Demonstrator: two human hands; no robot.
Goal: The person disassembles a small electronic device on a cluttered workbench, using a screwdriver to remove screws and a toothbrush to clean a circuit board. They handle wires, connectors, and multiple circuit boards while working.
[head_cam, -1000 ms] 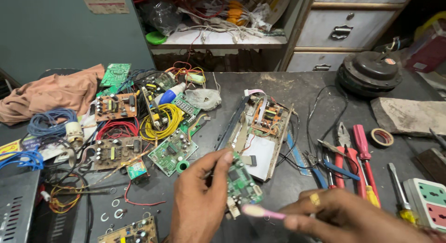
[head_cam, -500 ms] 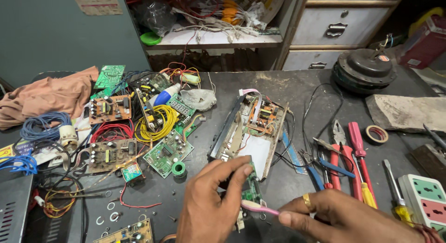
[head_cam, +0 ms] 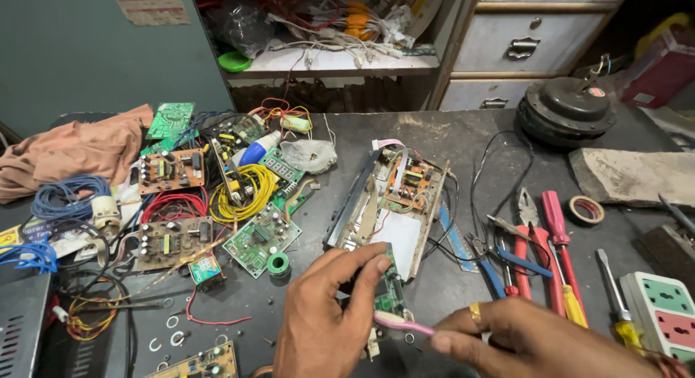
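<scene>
Your left hand (head_cam: 326, 316) fingers cover upper half of small green board (head_cam: 391, 295). Pink brush (head_cam: 398, 324) handle vanishes under your right hand (head_cam: 521, 338) fingers. Both wrists cut off by bottom edge.

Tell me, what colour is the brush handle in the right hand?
Pink; the brush handle shows best in the head view, held by the right hand.

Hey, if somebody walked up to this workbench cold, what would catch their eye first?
Front and centre, the left hand holds a small green circuit board while the right hand brings a pink toothbrush to it. To the left lies a jumble of circuit boards around a yellow wire coil; to the right, red-handled pliers and screwdrivers.
</scene>
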